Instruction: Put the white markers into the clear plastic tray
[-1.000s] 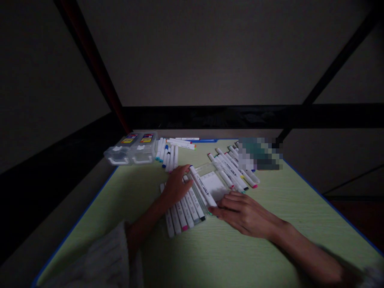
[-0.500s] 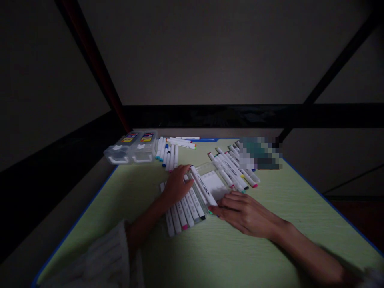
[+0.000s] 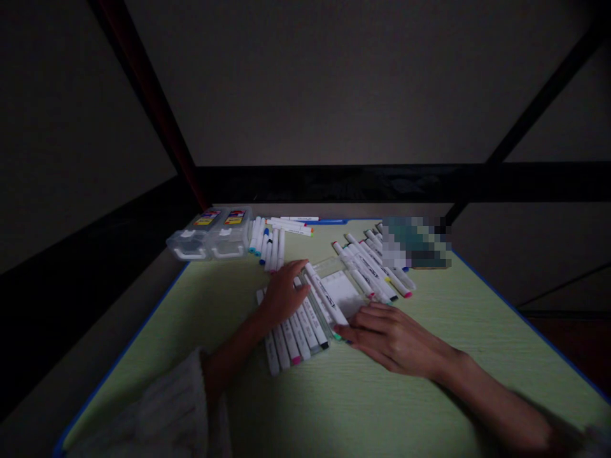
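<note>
On a light green table point(image 3: 382, 407) lies a row of white markers point(image 3: 291, 334) with coloured caps, side by side. My left hand point(image 3: 281, 296) rests flat on the far end of that row, fingers stretched toward a clear plastic tray point(image 3: 341, 289). One white marker point(image 3: 324, 294) lies along the tray's left edge. My right hand point(image 3: 394, 337) lies at the tray's near corner, fingertips touching that marker's near end; its fingers are extended and close together.
Two clear plastic cases point(image 3: 210, 238) with coloured labels stand at the far left corner. More white markers point(image 3: 267, 245) lie beside them, and another group point(image 3: 375, 267) lies right of the tray. A blurred dark object point(image 3: 415, 242) sits at the far right. Dark rails surround the table.
Almost nothing has moved. My right hand has shifted slightly to the right along the tray's near edge; my left hand stays on the marker row.
</note>
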Demonstrator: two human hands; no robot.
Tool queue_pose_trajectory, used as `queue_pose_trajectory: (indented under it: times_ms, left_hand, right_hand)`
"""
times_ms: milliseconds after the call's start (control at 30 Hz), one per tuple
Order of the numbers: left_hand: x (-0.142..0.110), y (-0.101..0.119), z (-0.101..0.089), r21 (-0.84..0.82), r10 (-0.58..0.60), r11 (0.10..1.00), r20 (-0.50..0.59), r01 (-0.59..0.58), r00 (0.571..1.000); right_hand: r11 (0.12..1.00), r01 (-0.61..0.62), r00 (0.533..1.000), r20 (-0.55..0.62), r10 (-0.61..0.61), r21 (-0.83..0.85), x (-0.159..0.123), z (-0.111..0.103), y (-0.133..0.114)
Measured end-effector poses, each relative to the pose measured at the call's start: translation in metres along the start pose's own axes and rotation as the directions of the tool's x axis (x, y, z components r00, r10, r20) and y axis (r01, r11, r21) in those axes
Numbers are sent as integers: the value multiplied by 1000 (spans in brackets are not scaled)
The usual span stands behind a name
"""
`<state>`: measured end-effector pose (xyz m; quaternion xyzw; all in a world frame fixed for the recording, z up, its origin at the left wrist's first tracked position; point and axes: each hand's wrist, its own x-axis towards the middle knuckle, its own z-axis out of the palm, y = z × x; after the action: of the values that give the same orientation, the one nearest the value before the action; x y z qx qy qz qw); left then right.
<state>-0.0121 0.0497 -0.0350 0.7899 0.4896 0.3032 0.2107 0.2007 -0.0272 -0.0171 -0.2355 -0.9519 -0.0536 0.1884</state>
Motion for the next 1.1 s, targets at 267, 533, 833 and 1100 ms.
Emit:
queue_pose_trajectory:
  times_ms: [267,533,833,1100]
  left_hand:
    - [0,0,0,-10,22,1000,-3,-22,1000]
    - [0,2,-2,1,-1,1000,3,1,1000]
    - [0,4,-2,4,-23,1000,2,23,1000]
    - [0,3,1,37,55,998,-11,-55,998]
  right_hand:
    - [999,-32,999,-41,33,20,-1,0,0]
    - [999,-33,998,-50,32,-14,-2,3,1]
    - [999,-44,998,-38,44,7,-2,2,1]
    - [987,-106,994,17,105,119,-1,-1,-1]
